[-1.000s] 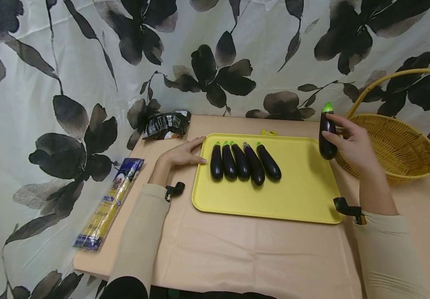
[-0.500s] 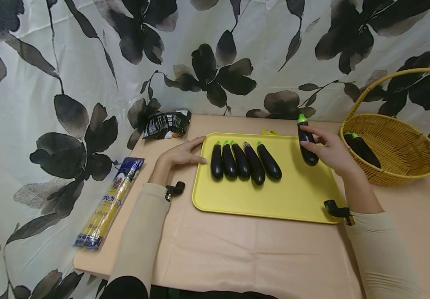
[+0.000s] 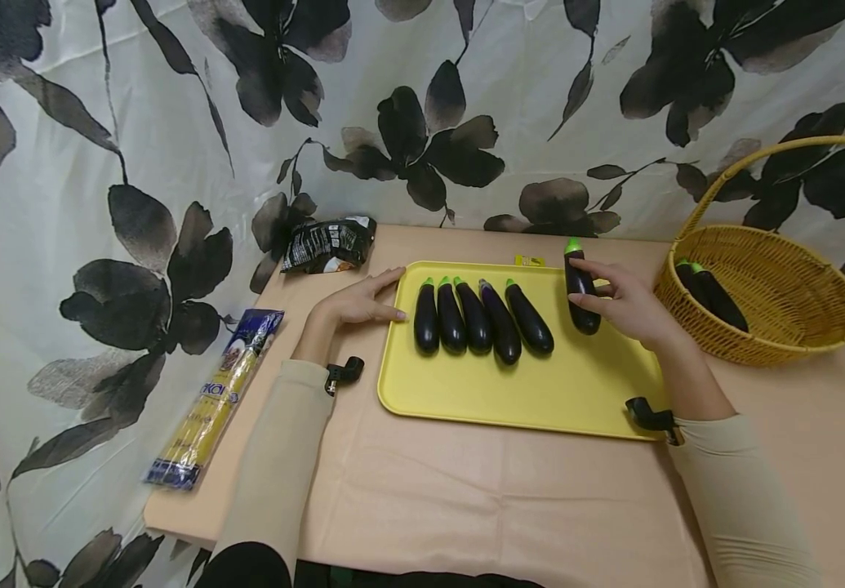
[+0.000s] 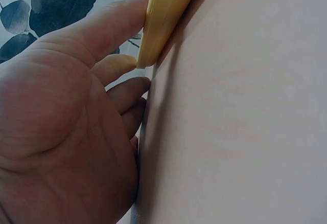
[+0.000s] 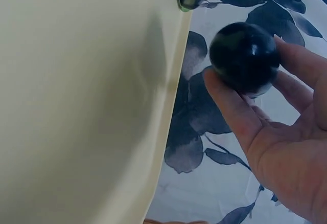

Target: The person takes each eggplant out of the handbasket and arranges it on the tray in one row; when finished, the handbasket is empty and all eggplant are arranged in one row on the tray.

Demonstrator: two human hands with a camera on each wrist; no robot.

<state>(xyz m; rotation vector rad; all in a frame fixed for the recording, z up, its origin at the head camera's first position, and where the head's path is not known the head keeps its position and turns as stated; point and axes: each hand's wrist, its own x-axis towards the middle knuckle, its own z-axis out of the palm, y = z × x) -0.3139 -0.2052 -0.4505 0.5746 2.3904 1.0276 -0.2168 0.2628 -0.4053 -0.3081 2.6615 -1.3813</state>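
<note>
In the head view my right hand [image 3: 631, 306] pinches an eggplant [image 3: 580, 287] with a green stem end, upright over the right part of a yellow tray [image 3: 518, 392]. The right wrist view shows this eggplant's round dark end [image 5: 244, 58] between thumb and fingers. Several glossy eggplants [image 3: 474, 318] lie side by side on the tray's left half, stems pointing away from me. At the tray's left edge my left hand [image 3: 356, 304] rests with extended fingers; its thumb touches the rim [image 4: 166, 19] in the left wrist view.
On the right a yellow wicker basket [image 3: 797, 278] with a tall handle holds dark eggplants [image 3: 716, 296]. A pasta packet [image 3: 216, 400] lies along the table's left edge. Behind the left hand is a black packet [image 3: 330, 245]. A small yellow item [image 3: 529, 260] sits behind the tray.
My right hand has moved left from beside the basket, carrying the eggplant over the tray toward the row. The eggplants in the basket have come into view. The left hand stays put.
</note>
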